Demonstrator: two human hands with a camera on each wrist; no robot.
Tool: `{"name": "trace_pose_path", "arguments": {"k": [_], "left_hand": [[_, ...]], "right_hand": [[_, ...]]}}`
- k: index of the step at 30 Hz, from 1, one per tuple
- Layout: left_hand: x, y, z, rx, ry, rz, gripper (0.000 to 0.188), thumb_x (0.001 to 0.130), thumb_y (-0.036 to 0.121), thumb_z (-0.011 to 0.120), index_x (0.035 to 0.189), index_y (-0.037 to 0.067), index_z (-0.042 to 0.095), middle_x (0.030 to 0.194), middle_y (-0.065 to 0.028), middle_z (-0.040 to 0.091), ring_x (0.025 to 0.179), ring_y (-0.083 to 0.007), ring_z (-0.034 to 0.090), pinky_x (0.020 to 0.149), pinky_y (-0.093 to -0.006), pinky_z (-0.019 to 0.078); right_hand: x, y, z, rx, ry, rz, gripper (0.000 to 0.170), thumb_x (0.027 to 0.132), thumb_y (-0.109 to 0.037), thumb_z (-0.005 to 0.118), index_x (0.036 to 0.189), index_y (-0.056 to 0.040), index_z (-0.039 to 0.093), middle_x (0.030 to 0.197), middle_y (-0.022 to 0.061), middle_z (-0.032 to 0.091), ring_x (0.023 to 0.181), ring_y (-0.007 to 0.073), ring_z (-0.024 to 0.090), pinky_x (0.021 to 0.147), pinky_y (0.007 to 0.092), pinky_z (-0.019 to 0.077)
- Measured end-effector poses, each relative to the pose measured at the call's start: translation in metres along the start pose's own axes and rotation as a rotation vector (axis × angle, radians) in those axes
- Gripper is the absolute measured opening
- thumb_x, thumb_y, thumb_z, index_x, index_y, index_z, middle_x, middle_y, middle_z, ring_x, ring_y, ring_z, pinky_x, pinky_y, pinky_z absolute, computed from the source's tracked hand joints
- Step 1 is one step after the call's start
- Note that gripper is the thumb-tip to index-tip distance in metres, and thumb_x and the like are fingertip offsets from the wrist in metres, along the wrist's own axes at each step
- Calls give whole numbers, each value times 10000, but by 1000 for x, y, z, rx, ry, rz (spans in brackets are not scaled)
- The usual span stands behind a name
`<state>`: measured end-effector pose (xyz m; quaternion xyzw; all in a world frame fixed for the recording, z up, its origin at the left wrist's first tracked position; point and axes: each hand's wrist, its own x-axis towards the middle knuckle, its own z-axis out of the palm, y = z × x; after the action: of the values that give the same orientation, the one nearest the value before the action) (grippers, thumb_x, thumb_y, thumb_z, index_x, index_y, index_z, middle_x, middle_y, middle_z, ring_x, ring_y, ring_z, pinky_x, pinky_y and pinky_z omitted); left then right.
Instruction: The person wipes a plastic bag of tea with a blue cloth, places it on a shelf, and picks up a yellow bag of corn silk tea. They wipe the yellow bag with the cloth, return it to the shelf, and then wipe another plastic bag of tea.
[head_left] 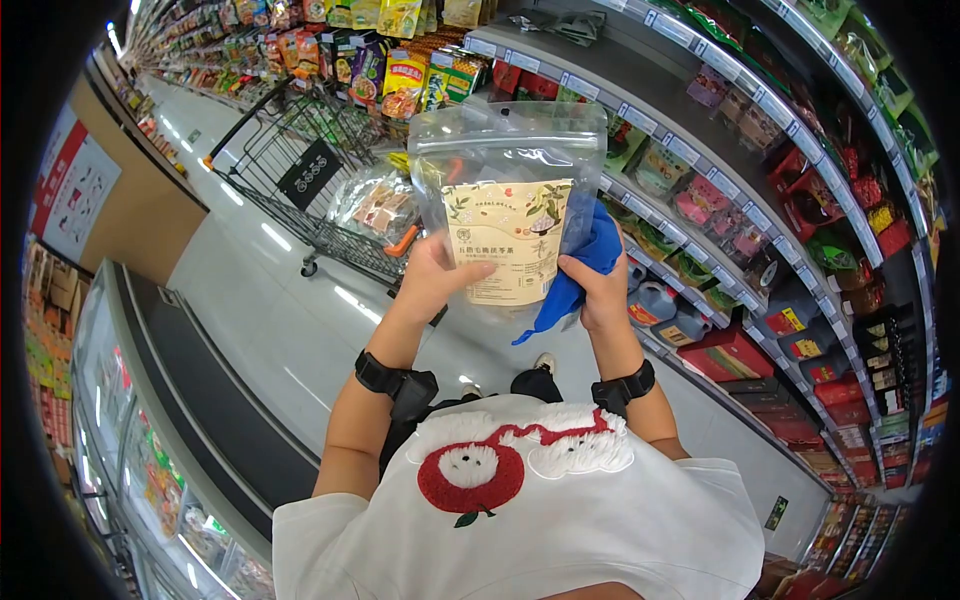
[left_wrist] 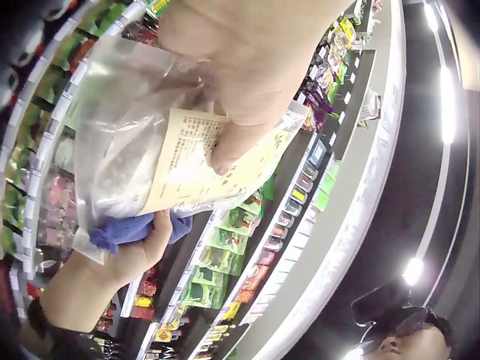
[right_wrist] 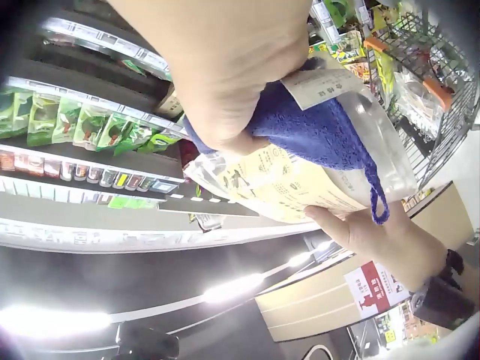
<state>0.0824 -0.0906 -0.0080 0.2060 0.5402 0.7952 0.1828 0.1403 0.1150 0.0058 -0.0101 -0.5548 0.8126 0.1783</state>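
Observation:
Both hands hold up a clear zip-top pouch [head_left: 505, 235] with a cream printed label, upright before the chest. My left hand [head_left: 440, 278] grips its lower left side, thumb lying across the label. On the other side my right hand [head_left: 598, 285] pinches the edge with its thumb on the front. A blue cloth [head_left: 568, 290] with a hanging loop is bunched in that same right hand, against the pouch; the right wrist view shows the cloth [right_wrist: 315, 131] with a white tag [right_wrist: 319, 88]. The fingers behind the pouch are hidden in the head view.
A wire shopping cart [head_left: 290, 175] with bagged goods [head_left: 375, 205] stands ahead to the left. Shelves [head_left: 690, 150] of packets and jugs [head_left: 655, 302] line the right. A glass-topped freezer [head_left: 150, 430] runs along the left, beside the tiled floor [head_left: 255, 290].

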Motion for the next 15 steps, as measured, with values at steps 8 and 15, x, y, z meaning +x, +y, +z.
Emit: {"name": "trace_pose_path", "arguments": {"k": [8, 15], "left_hand": [[-3, -6, 6, 93, 62, 65, 421, 737, 36, 711, 1111, -55, 542, 1051, -114, 629, 943, -155, 601, 833, -287, 473], [-5, -17, 9, 322, 27, 86, 429, 712, 114, 740, 1077, -46, 582, 925, -100, 671, 825, -128, 632, 751, -264, 498]], "right_hand": [[-6, -5, 5, -345, 363, -324, 651, 670, 35, 711, 1240, -16, 400, 1135, 112, 525, 1003, 193, 543, 868, 318, 442], [0, -40, 10, -1126, 101, -1048, 624, 578, -77, 746, 1142, -96, 480, 1251, 216, 432, 1068, 388, 499, 910, 440, 396]]}}
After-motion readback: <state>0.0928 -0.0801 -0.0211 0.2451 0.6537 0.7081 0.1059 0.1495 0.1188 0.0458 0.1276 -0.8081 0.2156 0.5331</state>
